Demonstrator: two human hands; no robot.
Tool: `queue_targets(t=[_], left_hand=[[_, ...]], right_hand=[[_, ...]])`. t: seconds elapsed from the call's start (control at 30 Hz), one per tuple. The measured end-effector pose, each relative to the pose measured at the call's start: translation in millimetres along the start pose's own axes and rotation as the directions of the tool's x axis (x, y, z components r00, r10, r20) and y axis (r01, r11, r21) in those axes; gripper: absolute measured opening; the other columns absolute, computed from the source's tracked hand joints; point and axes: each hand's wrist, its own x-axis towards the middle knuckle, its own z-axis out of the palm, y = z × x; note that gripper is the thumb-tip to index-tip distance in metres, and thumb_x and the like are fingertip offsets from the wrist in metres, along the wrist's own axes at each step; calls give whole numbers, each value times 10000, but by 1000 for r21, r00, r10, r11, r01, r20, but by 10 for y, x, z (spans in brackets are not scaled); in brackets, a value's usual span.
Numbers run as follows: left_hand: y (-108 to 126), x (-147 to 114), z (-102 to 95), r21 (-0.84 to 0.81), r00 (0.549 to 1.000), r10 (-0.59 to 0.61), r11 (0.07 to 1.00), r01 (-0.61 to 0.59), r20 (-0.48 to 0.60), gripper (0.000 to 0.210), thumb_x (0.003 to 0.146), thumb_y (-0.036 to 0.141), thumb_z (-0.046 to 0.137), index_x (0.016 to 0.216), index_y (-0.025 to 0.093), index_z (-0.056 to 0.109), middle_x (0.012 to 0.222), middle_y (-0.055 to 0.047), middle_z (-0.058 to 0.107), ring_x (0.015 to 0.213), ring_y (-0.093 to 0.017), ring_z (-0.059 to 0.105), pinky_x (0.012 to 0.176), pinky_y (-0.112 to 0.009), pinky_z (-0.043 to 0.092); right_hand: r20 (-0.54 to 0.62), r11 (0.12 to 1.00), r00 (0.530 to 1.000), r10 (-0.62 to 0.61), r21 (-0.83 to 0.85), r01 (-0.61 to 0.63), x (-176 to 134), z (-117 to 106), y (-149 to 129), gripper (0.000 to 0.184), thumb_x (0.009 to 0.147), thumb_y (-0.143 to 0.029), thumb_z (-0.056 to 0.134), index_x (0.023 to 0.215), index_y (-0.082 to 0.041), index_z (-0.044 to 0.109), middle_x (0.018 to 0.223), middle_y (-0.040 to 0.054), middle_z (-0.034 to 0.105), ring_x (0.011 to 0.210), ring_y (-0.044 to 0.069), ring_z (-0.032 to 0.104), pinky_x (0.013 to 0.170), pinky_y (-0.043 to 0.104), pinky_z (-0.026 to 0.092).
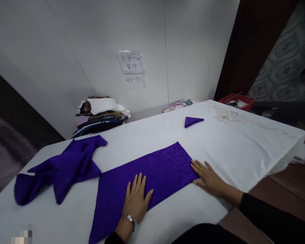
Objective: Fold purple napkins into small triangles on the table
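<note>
A purple patterned napkin (157, 171) lies spread as a long flat strip on the white-covered table (147, 142). My left hand (137, 200) rests flat on its near part, fingers apart and pointing away from me, with a bracelet at the wrist. At the strip's right end, my right hand (208, 178) lies with stretched fingers touching the edge of the cloth. To the left is a crumpled heap of purple cloth (68, 162), its corner meeting the strip's left end. A small purple cloth folded into a triangle (193, 121) sits farther back.
Against the wall stands a stack of folded clothes (101, 115). More cloth (178, 105) lies behind the table's back edge. A red basket (240, 101) is at the far right, near embroidery on the tablecloth (226, 117). A handwritten paper sign (132, 66) hangs on the wall.
</note>
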Motion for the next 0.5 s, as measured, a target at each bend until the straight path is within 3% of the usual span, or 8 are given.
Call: queue_targets(t=[0.07, 0.13, 0.23, 0.37, 0.43, 0.5], left_hand=[[5, -8, -6, -4, 1000, -9, 1000, 9, 9, 618, 855, 516, 314, 1360, 159, 317, 1440, -99, 271, 1339, -251, 178, 1073, -485, 166], [10, -20, -10, -10, 1000, -6, 1000, 6, 3, 614, 858, 521, 306, 1361, 168, 314, 1438, -98, 280, 1338, -246, 182, 1073, -481, 161], [23, -38, -18, -16, 1000, 1, 1000, -1, -17, 596, 864, 515, 305, 1362, 187, 309, 1436, -96, 291, 1338, -240, 186, 1072, -475, 159], [49, -60, -40, -20, 1000, -3, 1000, 3, -7, 590, 868, 507, 308, 1366, 191, 294, 1446, -96, 269, 1342, -237, 167, 1074, -473, 151], [63, -75, -62, -32, 1000, -6, 999, 6, 6, 600, 867, 516, 303, 1370, 189, 285, 1452, -98, 255, 1345, -238, 157, 1076, -479, 146], [79, -95, -93, -51, 1000, -14, 999, 15, 17, 611, 866, 531, 287, 1373, 191, 275, 1457, -94, 241, 1347, -236, 145, 1080, -480, 138]], right_hand=[[-27, 999, 999, 38, -34, -39, -56, -17, 56, 663, 868, -556, 345, 1415, -245, 134, 1451, 102, 209, 1327, 289, 171, 1040, 560, 99], [-51, 999, 999, 8, -38, -10, -24, -16, -73, 686, 864, -563, 346, 1418, -221, 129, 1452, 117, 195, 1332, 289, 153, 1043, 556, 85], [-24, 982, 983, -184, 27, 185, 146, 23, -551, 726, 849, -583, 361, 1421, -220, 100, 1466, 103, 141, 1342, 276, 104, 1057, 533, 42], [69, 888, 896, -439, 184, 421, 431, 120, -1197, 794, 802, -632, 405, 1419, -221, 123, 1467, 100, 158, 1339, 280, 121, 1059, 533, 36], [92, 870, 878, -470, 215, 443, 524, 173, -1290, 791, 795, -631, 419, 1415, -216, 157, 1460, 110, 184, 1334, 289, 140, 1056, 538, 41], [106, 884, 887, -449, 201, 423, 547, 223, -1184, 757, 804, -612, 422, 1410, -232, 175, 1456, 107, 200, 1330, 293, 159, 1051, 543, 51]])
